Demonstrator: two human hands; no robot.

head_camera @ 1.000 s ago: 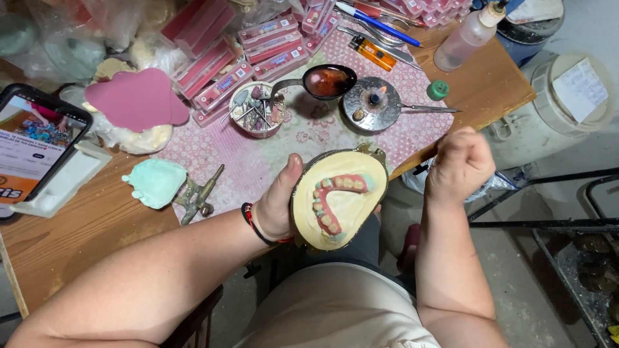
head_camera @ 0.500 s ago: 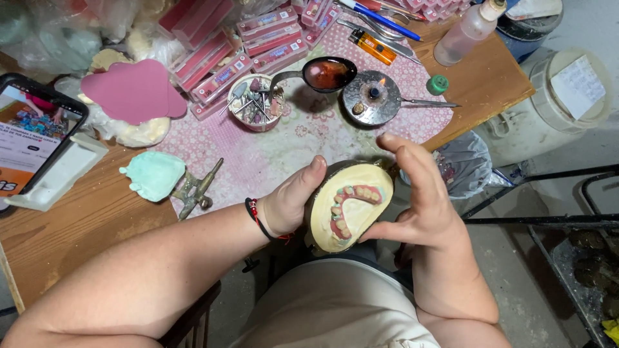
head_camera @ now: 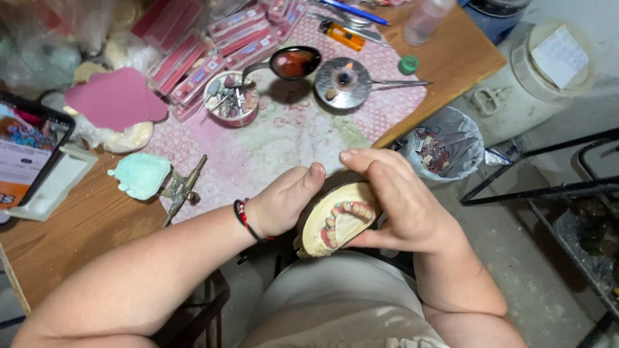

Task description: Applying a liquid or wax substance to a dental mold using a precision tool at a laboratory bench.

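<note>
Over the lap, both hands (head_camera: 348, 206) apparently cup a dental cast (head_camera: 335, 225).

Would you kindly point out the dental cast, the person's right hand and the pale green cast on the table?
dental cast (head_camera: 336, 225), head view, on its cream base beside the pink gum.
right hand (head_camera: 403, 203), head view, back of the hand.
pale green cast (head_camera: 140, 175), head view, middle of its top.

Lit burner (head_camera: 343, 82), pink tooth cards (head_camera: 193, 64), phone (head_camera: 26, 154).

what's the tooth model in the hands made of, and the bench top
Dental cast: looks like plaster or dental stone, matte cream and chalky; the pink gum band around the teeth is probably wax. Bench top: wood, going by its brown grain, worn and dull.
</note>
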